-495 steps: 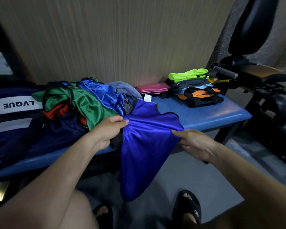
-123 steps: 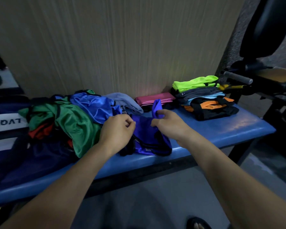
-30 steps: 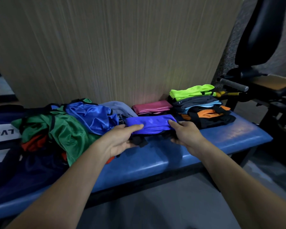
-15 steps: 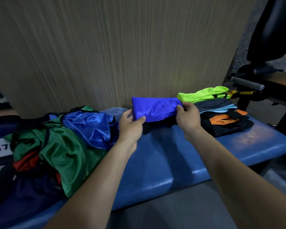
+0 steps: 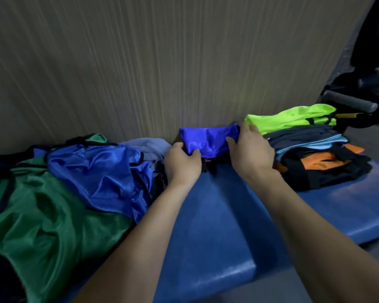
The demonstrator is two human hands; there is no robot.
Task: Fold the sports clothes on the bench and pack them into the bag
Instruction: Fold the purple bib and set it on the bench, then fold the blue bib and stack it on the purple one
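Note:
A folded purple-blue garment (image 5: 208, 139) lies at the back of the blue bench (image 5: 217, 215), against the wall, on top of a dark item. My left hand (image 5: 182, 164) grips its left end and my right hand (image 5: 249, 149) grips its right end. To the right stands a stack of folded clothes (image 5: 311, 149) topped by a neon green piece (image 5: 291, 118). On the left lies an unfolded heap with a shiny blue shirt (image 5: 101, 171) and a green shirt (image 5: 42, 226). The pink folded piece is hidden beneath the garment. The bag is out of view.
A ribbed beige wall (image 5: 162, 62) runs directly behind the bench. Dark gym equipment with a grey padded bar (image 5: 348, 102) stands at the far right. A grey garment (image 5: 149, 147) lies between the heap and my left hand.
Both hands have carried the folded purple-blue garment from mid-air down and back onto the spot by the wall, next to the folded stack. The camera has moved closer.

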